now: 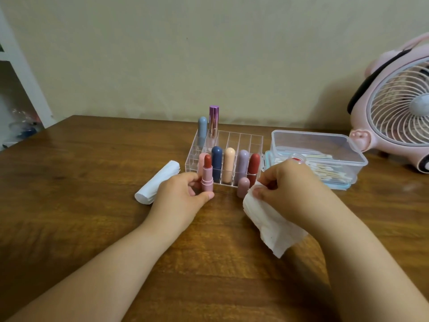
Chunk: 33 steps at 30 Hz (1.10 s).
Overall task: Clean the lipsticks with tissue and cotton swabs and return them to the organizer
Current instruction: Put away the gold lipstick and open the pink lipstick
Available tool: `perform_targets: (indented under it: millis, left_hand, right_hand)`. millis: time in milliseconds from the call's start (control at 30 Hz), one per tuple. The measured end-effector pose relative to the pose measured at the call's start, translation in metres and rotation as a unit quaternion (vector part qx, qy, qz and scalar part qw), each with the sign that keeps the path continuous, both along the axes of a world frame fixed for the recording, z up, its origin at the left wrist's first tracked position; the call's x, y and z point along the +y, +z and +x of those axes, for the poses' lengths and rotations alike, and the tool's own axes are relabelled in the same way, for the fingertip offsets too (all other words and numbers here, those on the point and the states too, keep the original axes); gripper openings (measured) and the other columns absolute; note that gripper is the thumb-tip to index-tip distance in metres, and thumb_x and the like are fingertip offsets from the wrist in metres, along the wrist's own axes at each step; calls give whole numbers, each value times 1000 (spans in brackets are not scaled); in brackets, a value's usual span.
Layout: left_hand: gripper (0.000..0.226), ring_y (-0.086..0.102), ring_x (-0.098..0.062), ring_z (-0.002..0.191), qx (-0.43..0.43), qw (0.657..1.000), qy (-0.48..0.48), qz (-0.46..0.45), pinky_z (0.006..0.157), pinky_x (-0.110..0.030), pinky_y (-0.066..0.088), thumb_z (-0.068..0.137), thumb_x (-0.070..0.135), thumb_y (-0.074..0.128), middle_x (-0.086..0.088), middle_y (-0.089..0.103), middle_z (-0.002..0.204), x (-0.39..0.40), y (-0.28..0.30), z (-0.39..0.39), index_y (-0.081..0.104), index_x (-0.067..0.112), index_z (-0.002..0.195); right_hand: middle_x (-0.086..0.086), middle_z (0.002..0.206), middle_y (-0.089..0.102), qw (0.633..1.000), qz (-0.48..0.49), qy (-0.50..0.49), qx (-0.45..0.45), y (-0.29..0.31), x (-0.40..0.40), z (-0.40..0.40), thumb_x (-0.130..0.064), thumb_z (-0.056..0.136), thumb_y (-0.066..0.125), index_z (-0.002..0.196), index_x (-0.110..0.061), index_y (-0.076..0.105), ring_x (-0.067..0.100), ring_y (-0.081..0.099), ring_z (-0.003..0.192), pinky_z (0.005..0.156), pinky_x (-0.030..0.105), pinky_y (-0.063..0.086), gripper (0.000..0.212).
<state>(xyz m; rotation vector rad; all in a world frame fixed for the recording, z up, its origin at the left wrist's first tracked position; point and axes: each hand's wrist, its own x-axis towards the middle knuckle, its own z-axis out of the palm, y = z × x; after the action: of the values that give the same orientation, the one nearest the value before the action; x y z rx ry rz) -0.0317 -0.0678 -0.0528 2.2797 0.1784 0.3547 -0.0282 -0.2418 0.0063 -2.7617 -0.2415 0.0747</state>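
Note:
My left hand (183, 194) holds an uncapped pink lipstick (207, 176) upright on the table, its red bullet showing, just in front of the clear organizer (255, 141). Its mauve cap (243, 187) stands on the table by the organizer's front right. My right hand (290, 184) pinches a white tissue (274, 225) that hangs to the tabletop. Several capped lipsticks stand in the organizer: navy, peach, lilac and red in front, a blue-grey one and a metallic purple one (213, 122) at the back left.
A roll of white tissue (157, 182) lies left of my left hand. A clear lidded box of cotton swabs (325, 159) sits right of the organizer. A pink desk fan (399, 105) stands at the far right. The wooden table (92, 159) meets the wall behind.

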Motion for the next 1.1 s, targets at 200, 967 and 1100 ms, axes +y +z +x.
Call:
perform_targets:
  millis: [200, 967, 1100]
  left_hand:
    - [52, 51, -1, 76, -9, 1000, 5, 3, 64, -12, 40, 79, 29, 75, 15, 57, 87, 1, -1, -4, 56, 22, 127]
    - [24, 57, -13, 91, -81, 972, -102, 197, 76, -24, 48, 96, 18, 51, 3, 54, 113, -65, 2, 7, 48, 19, 119]
    - [21, 56, -7, 84, -83, 976, -108, 167, 71, -20, 46, 95, 20, 53, 10, 53, 92, -65, 2, 8, 45, 19, 115]
  right_hand:
    - [2, 106, 65, 1000, -8, 5, 29, 1, 0, 5, -32, 94, 55, 113, -21, 66, 16, 60, 91, 75, 24, 48, 25]
    - [0, 87, 67, 1000, -16, 3, -16, -14, -18, 15, -29, 85, 66, 95, -21, 69, 16, 62, 80, 79, 33, 56, 13]
    - [-1, 89, 66, 1000, -11, 7, -13, -14, -17, 15, -28, 86, 66, 99, -22, 67, 15, 61, 81, 80, 31, 55, 14]
